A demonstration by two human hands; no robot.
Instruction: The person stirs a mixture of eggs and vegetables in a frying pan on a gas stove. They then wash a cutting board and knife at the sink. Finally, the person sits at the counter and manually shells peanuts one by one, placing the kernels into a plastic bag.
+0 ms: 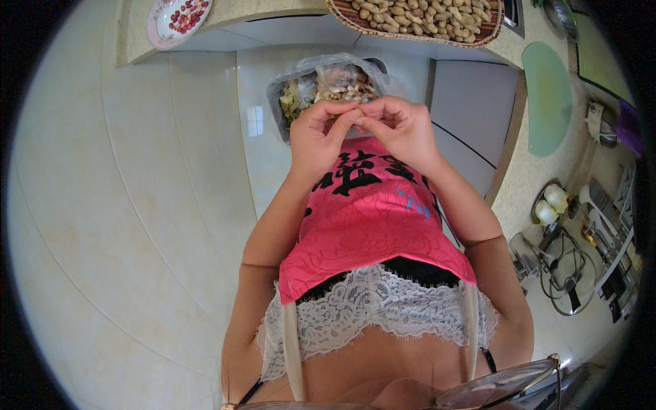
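My left hand and my right hand meet at the fingertips in front of my body. Pinched between both sets of thumbs and forefingers is a small tan peanut, mostly hidden by the fingers. Below and beyond the hands stands a bin lined with a clear plastic bag, holding peanut shells and green and yellowish scraps. A woven basket heaped with unshelled peanuts rests on the counter ahead. To its left, a white and pink dish holds red-skinned peanut kernels.
Along the right counter lie a pale green cutting board, two whitish round items in a bowl, and a glass lid. Grey cabinet doors stand beneath. A pink apron covers my front.
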